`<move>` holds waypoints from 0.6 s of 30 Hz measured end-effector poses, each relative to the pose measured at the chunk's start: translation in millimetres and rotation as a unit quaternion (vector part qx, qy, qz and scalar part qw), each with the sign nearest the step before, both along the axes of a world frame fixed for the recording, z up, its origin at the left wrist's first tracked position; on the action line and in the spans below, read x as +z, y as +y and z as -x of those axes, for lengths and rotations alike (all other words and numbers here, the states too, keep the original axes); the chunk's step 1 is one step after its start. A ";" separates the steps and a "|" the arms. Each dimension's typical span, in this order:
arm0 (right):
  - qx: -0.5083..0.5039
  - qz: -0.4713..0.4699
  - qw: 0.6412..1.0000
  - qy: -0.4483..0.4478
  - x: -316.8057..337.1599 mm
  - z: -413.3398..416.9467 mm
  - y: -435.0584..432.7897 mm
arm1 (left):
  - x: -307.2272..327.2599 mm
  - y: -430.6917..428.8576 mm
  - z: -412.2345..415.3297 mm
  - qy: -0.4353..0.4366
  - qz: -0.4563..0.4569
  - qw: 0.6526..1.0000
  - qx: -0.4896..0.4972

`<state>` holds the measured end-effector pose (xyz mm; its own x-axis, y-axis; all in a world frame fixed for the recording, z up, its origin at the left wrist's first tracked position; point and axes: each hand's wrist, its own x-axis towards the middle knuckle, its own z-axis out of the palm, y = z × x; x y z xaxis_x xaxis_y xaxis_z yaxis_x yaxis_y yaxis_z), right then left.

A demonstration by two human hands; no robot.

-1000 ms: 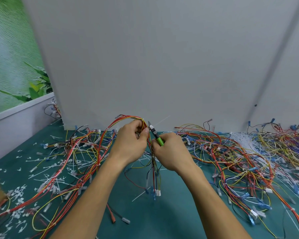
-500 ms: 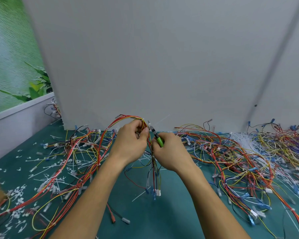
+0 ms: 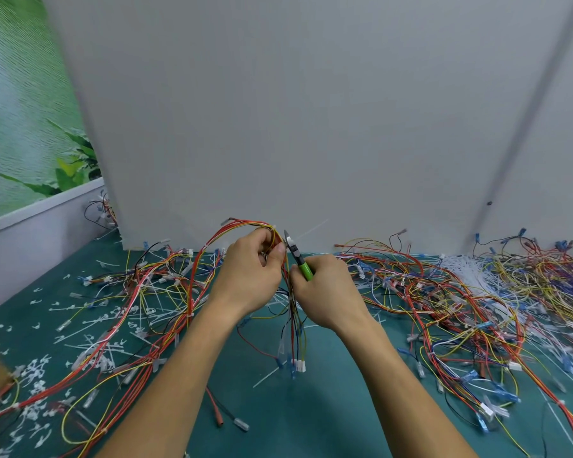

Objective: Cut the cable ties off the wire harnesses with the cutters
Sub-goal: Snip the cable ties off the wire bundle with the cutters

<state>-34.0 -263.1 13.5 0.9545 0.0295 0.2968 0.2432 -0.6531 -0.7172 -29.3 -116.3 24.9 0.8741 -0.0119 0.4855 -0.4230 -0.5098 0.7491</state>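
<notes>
Wire harness (image 3: 242, 227) at centre frame, pinched near the top of its arch by your left hand (image 3: 248, 276), whose fingers curl round the red and yellow strands. Its connector ends (image 3: 298, 365) hang down between your forearms, over the green table mat (image 3: 311, 414). Your right hand (image 3: 328, 292), just right of the left, clenches the green-handled cutters (image 3: 298, 257). The dark blades point up and to the left, with the tip beside your left thumb and close to the held strands; whether they touch a tie cannot be told. Left of your forearms, more harnesses (image 3: 146, 292) sprawl over the mat among white cut-off ties (image 3: 33, 371). At right lies a denser tangle of harnesses (image 3: 444, 302), with a sheaf of white ties (image 3: 460, 269) near the far edge. A grey panel (image 3: 311, 110) stands behind, filling the upper frame. A leafy green picture (image 3: 20, 110) occupies the upper left.
</notes>
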 end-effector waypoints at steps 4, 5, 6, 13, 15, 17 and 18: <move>0.010 0.010 1.000 -0.003 -1.7 -0.2 0.0 | -1.0 -0.4 -0.5 0.005 -0.006 1.000 0.002; 0.009 0.010 1.000 -0.007 -1.9 -0.3 -0.4 | -0.9 -0.7 -0.7 0.006 -0.006 1.000 0.002; 0.007 0.010 1.000 -0.011 -2.1 -0.5 -0.8 | -0.9 -1.1 -1.0 0.006 -0.006 1.000 0.002; 0.007 0.008 1.000 -0.007 -3.7 -2.1 -1.8 | -1.3 -1.4 -0.9 0.009 -0.006 1.000 -0.002; 0.007 0.004 1.000 -0.007 -3.4 -2.3 -1.8 | -1.0 -1.5 -0.9 0.008 -0.003 1.000 -0.003; 0.008 -0.002 1.000 -0.003 -3.0 -2.3 -2.2 | -0.8 -1.7 -0.5 0.005 -0.005 1.000 -0.003; 0.008 -0.006 1.000 0.000 -2.7 -2.3 -2.3 | -0.9 -2.0 -0.3 0.005 -0.007 1.000 -0.003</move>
<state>-31.6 -265.4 10.8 0.9542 0.0417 0.2962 0.2531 -0.6404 -0.7252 -28.9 -118.4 24.0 0.8785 -0.0244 0.4772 -0.4196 -0.5172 0.7460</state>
